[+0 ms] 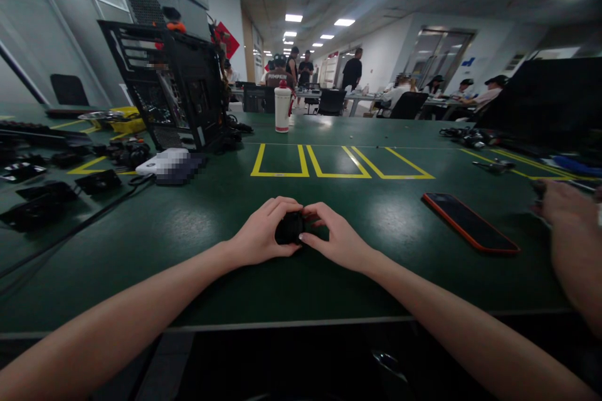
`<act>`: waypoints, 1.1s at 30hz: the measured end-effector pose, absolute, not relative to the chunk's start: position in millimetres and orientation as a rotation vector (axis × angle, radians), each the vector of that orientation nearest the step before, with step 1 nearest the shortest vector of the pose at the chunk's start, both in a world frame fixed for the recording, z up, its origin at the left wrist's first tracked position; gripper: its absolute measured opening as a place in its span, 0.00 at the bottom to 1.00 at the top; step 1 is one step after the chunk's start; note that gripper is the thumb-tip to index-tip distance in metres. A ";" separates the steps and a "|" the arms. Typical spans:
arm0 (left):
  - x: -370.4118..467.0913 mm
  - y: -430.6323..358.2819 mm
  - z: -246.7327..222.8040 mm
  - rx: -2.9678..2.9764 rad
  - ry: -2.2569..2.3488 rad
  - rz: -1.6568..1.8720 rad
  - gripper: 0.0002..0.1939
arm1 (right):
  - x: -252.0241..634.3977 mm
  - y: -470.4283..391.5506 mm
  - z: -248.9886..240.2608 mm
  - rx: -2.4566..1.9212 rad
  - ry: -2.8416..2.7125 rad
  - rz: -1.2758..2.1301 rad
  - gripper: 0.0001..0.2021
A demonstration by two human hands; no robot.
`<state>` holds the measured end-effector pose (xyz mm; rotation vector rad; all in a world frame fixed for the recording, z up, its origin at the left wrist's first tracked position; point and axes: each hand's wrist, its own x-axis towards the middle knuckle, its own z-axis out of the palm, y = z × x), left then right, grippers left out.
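Note:
Both my hands meet at a small black object low over the green table. Its kind is too dark to make out; it looks compact and rounded. My left hand curls around its left side, with the thumb below and the fingers above. At its right edge, my right hand pinches with thumb and fingertips. Part of the object is hidden behind the fingers.
An orange-edged phone lies to the right, near another person's hand. Beyond my hands are yellow tape outlines and a white bottle. An open black computer case, a white device and a cable occupy the left.

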<state>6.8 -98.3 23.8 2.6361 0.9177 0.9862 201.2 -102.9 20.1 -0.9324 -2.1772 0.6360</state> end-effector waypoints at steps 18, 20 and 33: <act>6.4 -98.5 24.0 2.642 0.924 0.975 0.28 | 202.0 -101.7 22.2 -0.992 -2.236 0.578 0.15; 6.6 -98.2 23.5 2.650 0.917 0.980 0.28 | 202.5 -102.9 22.2 -0.919 -2.228 0.603 0.21; 7.3 -99.2 22.9 2.652 0.939 0.986 0.28 | 199.1 -96.6 18.5 -0.934 -2.131 0.886 0.12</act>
